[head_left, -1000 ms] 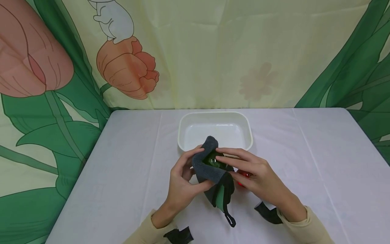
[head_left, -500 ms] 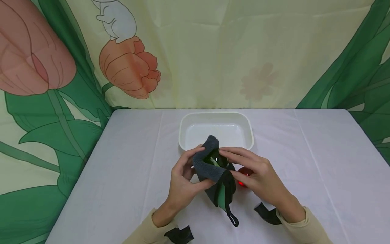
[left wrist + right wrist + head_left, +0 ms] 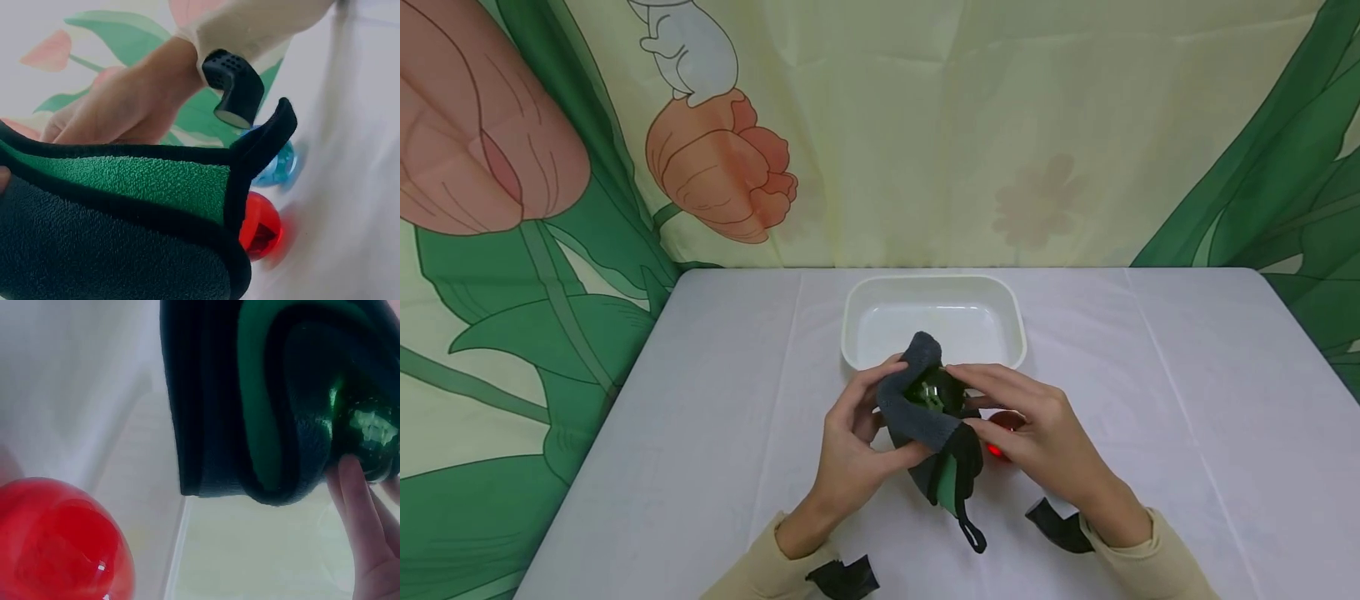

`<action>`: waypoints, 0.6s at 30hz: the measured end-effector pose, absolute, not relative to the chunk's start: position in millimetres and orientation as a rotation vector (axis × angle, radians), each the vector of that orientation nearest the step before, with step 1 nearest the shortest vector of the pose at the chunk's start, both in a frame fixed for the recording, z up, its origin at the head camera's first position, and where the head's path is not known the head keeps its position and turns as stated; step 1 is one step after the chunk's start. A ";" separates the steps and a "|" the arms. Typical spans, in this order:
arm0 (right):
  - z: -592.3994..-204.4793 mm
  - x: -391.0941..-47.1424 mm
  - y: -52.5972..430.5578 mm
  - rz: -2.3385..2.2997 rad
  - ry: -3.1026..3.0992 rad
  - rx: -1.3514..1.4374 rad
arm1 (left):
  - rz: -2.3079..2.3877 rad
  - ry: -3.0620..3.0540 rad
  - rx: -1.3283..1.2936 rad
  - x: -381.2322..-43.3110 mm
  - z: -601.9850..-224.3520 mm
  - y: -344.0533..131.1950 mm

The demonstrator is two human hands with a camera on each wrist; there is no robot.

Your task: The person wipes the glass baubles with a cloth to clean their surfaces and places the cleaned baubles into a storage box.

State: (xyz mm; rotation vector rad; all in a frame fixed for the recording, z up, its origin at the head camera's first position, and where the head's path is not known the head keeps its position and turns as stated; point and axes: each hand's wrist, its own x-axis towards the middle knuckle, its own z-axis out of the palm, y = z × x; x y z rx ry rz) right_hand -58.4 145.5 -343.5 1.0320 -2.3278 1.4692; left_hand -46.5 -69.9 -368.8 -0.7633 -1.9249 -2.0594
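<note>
My left hand (image 3: 847, 458) grips a folded grey and green cloth (image 3: 917, 421) with black edging and a hanging loop, its thumb in front and fingers behind. Inside the fold sits a shiny, see-through dark green ball (image 3: 943, 390), partly wrapped. From the other side my right hand (image 3: 1037, 418) holds this ball, its fingertips on the glossy surface and its thumb by the cloth's edge. In the right wrist view, fingers (image 3: 357, 494) touch the underside of the green ball (image 3: 372, 428) beside the cloth (image 3: 259, 425). The ball's far side is hidden.
A red see-through ball (image 3: 996, 451) lies on the white-covered table (image 3: 737, 400), partly behind my right hand. The left wrist view shows it next to a light blue ball (image 3: 278, 164). A white rectangular dish (image 3: 940, 321) stands just beyond my hands. A printed curtain (image 3: 880, 167) hangs behind.
My right fingertips have shifted slightly on the green ball, and more of it shows above the fold. The cloth has moved a little to the right in the head view.
</note>
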 end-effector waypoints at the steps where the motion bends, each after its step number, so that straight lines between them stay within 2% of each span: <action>1: -343.5 -58.3 145.6 1.482 -2.344 1.019 | -2.063 -1.920 -0.765 -46.3 -368.3 -70.0; 13: -342.5 -65.9 146.8 1.305 -2.156 1.266 | -2.099 -1.868 -0.800 -46.5 -368.2 -70.9; 18: -342.5 -63.7 147.0 1.362 -2.226 1.205 | -2.104 -1.876 -0.813 -47.1 -368.0 -71.2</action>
